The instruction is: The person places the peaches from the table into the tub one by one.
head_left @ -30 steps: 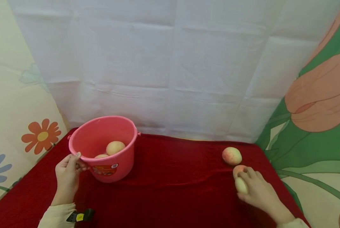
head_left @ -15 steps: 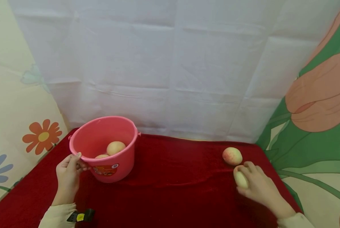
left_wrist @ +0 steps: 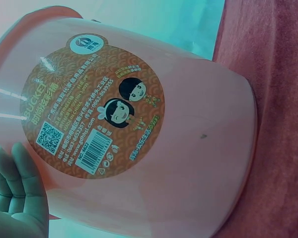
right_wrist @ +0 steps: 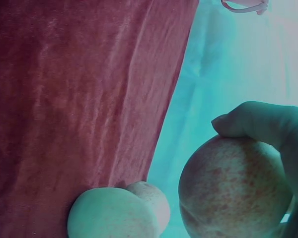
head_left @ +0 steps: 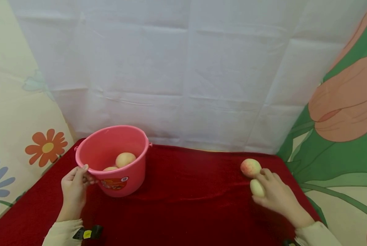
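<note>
In the head view my left hand [head_left: 74, 188] holds the near-left rim of a pink bucket [head_left: 135, 176], its thumb over the edge. Two pale round fruits, peach-like [head_left: 125, 159], show inside; the lower one is mostly hidden by the rim. At the right, my right hand [head_left: 277, 196] grips a peach [head_left: 257, 188], pale on the side seen from above. The right wrist view shows this peach [right_wrist: 233, 183] speckled, with the thumb curled over it. Just beyond it a red-and-yellow peach [head_left: 250, 167] lies on the cloth. The right wrist view shows another pale peach [right_wrist: 109, 213] in front of that one.
A dark red cloth [head_left: 183, 212] covers the table. White sheeting [head_left: 183, 78] hangs along its back edge, and flower-printed panels stand at left and right. The bucket's printed label [left_wrist: 94, 104] faces the left wrist camera.
My right hand has moved slightly away from me and left with the peach, now covering a peach seen behind it earlier. The left hand and bucket have barely shifted.
</note>
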Demonstrator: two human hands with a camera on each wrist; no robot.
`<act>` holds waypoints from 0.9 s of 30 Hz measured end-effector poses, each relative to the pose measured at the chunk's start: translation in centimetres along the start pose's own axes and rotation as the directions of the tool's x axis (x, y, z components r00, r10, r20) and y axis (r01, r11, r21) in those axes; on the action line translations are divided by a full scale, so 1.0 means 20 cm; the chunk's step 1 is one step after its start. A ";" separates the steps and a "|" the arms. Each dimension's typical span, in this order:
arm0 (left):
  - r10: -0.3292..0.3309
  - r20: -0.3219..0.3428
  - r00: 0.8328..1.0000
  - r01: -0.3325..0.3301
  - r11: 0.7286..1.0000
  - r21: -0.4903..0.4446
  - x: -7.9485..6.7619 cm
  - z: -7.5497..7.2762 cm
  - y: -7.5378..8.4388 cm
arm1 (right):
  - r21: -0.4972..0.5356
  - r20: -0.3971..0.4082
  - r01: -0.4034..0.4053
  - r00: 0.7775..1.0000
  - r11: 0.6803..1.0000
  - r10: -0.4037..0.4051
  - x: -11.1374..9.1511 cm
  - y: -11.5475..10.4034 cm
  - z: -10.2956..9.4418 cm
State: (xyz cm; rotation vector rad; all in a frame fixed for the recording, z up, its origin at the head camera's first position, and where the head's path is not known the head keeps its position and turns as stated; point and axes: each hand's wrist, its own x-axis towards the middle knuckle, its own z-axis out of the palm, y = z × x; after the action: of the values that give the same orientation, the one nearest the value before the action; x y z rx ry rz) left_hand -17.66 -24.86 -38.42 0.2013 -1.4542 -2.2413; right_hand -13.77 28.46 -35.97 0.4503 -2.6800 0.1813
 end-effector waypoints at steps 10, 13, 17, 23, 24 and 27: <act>0.008 0.002 1.000 -0.008 1.000 -0.009 0.00 0.00 0.00 | 0.000 -0.014 0.042 0.999 0.999 -0.042 0.07 -0.03 -0.01; 0.008 0.005 1.000 -0.008 1.000 -0.006 0.00 0.00 0.00 | 0.002 -0.002 0.045 0.999 0.999 -0.045 0.09 -0.04 -0.02; 0.002 0.001 1.000 -0.002 1.000 -0.001 0.00 0.00 0.00 | 0.007 0.024 0.039 0.999 0.999 -0.039 0.12 -0.06 -0.03; -0.001 0.003 1.000 0.001 1.000 -0.004 0.00 0.00 0.00 | 0.032 0.020 0.039 0.999 0.999 -0.040 0.16 -0.09 -0.03; -0.001 0.005 1.000 0.001 1.000 -0.005 0.00 0.00 0.00 | 0.036 0.016 0.042 0.999 0.998 -0.042 0.16 -0.10 -0.03; 0.001 0.009 1.000 -0.001 1.000 -0.002 0.00 0.00 0.00 | 0.038 0.017 0.047 0.999 0.998 -0.047 0.18 -0.12 -0.04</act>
State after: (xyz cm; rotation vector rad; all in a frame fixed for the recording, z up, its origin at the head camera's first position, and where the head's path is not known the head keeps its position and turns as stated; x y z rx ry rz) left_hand -17.59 -24.87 -38.46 0.1903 -1.4565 -2.2451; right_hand -15.77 25.41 -33.65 0.5282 -2.6843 0.2148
